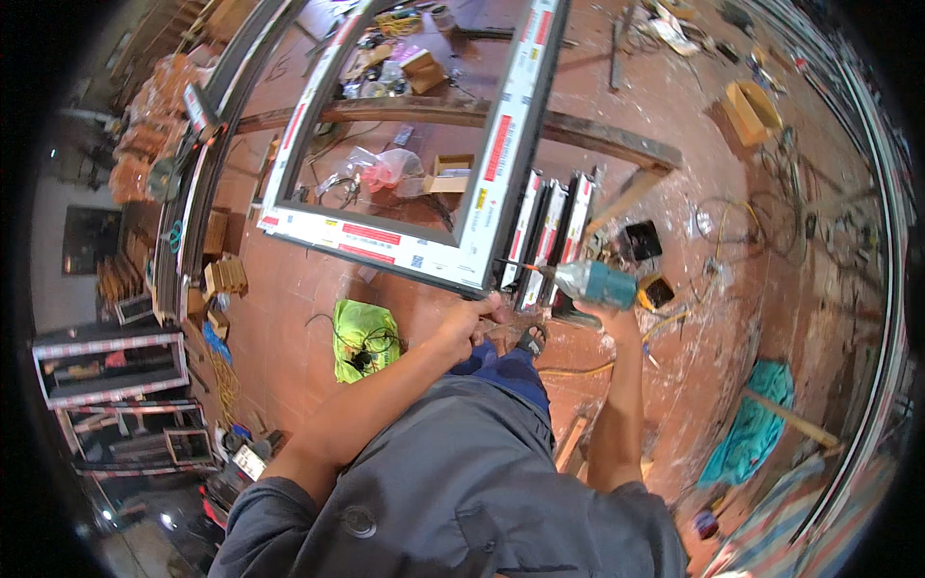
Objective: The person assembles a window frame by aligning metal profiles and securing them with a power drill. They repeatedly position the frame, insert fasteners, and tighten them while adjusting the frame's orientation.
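Observation:
A window frame (371, 240) with white protective film and red labels lies raised in front of me, its near right corner closest to my body. Just below that corner is my left hand (469, 323), fingers curled and thumb side toward the frame; whether it grips the edge or some small part is hidden. My right hand (607, 313) is wrapped round the grip of a teal power drill (605, 285). The drill lies level, its thin bit (521, 264) pointing left at the frame's outer right side, close to the corner. Contact between bit and frame cannot be made out.
Wooden beams (617, 142) run under the frame. Several film-covered profiles (547, 231) lie just right of it. A yellow-green bag (364, 339) sits on the floor at left, a cardboard box (752, 113) at far right. Cords (588, 371) and a teal cloth (752, 414) lie at right.

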{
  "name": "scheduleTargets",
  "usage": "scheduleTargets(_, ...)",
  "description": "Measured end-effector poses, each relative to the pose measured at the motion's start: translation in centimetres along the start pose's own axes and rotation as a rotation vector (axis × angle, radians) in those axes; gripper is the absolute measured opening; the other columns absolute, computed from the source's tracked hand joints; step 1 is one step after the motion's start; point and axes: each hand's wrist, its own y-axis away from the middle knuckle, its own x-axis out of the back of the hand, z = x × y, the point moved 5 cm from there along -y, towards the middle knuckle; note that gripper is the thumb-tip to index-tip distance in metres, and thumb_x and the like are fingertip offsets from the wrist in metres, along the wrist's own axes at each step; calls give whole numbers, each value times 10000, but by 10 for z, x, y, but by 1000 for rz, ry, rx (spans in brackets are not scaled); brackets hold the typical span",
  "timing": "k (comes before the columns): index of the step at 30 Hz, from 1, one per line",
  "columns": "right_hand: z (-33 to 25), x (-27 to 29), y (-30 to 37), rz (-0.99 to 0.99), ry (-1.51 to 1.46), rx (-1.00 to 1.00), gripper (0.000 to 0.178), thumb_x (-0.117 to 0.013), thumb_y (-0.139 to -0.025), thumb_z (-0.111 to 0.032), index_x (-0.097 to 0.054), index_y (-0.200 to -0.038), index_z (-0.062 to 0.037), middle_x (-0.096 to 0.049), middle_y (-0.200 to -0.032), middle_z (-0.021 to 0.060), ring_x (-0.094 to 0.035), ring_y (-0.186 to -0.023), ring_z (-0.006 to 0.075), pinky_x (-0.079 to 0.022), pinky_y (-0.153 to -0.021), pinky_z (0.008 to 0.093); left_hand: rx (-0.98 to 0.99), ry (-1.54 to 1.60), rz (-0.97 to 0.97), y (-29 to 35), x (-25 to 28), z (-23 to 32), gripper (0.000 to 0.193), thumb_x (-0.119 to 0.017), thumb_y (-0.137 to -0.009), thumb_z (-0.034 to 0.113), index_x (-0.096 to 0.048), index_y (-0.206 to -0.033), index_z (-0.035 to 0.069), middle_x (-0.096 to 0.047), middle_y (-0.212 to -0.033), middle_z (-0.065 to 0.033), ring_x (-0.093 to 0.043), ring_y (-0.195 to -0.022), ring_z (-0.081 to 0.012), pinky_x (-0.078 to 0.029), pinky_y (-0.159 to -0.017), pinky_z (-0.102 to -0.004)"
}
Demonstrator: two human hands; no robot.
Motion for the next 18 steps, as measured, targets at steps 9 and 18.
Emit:
scheduleTargets(9,16,14,-38,-90,-208,142,637,-912,-721,-58,-682,-1314,-90,-721,-1263,36,-645,-1172,152,-517,-1016,357,-16,-2,-50,-20,20,-16,276,-676,-1037,251,-645,-945,-7,-675,-770,-118,-429,-414,-107,-411,-406,-284)
scheduleTargets(18,62,-6,-23,-38,-353,-151,642,-893,-681,80,-670,-1271,-37,-734,-1216,71,-715,-1043,204,-592,-924,370,9,-52,-39,-6,1,-3,298,-692,-1028,289,-652,-956,3,-680,-786,-127,-418,-422,-105,-328,-384,-271)
